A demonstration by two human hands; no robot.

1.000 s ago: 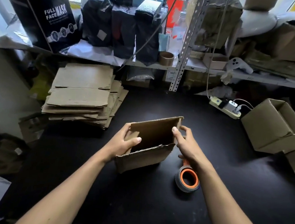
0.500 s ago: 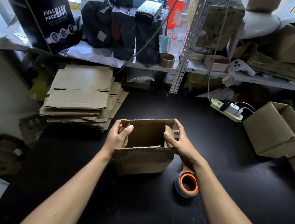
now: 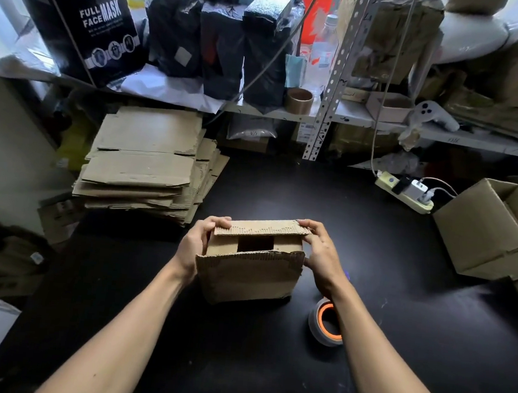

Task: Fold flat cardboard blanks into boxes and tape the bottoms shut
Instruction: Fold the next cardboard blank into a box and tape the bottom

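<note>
Gripping the box (image 3: 246, 276) at both ends, left hand (image 3: 195, 245) and right hand (image 3: 321, 255) fold its far flap (image 3: 261, 228) inward; tape roll (image 3: 326, 326) waits beside the box.

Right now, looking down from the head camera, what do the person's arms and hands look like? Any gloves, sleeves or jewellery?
Both arms are bare from the bottom edge of the picture up to the hands: no sleeves show. The left hand and the right hand wear no gloves, and no watch, bracelet or ring is visible. The fingernails that show look short and unpainted.
</note>
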